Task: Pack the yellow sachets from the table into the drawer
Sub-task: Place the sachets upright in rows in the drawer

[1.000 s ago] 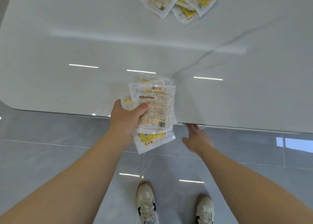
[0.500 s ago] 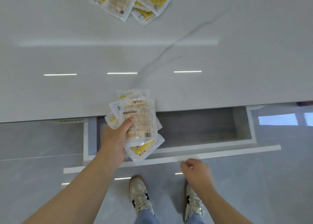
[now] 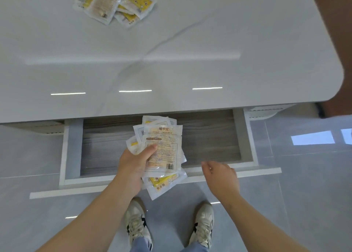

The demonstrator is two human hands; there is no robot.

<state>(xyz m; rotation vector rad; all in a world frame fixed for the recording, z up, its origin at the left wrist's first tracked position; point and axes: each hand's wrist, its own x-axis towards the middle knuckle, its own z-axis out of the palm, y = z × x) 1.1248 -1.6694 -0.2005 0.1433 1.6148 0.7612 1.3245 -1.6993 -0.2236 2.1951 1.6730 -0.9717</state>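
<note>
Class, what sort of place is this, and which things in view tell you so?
Probably a home or office room: a glossy marble-look table with a pull-out drawer, and polished grey floor tiles.

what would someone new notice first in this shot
The fan of yellow sachets held in the left hand, right over the open drawer under the table edge. Next, the loose pile of sachets at the far side of the white table, and the right hand hanging free by the drawer front.
</note>
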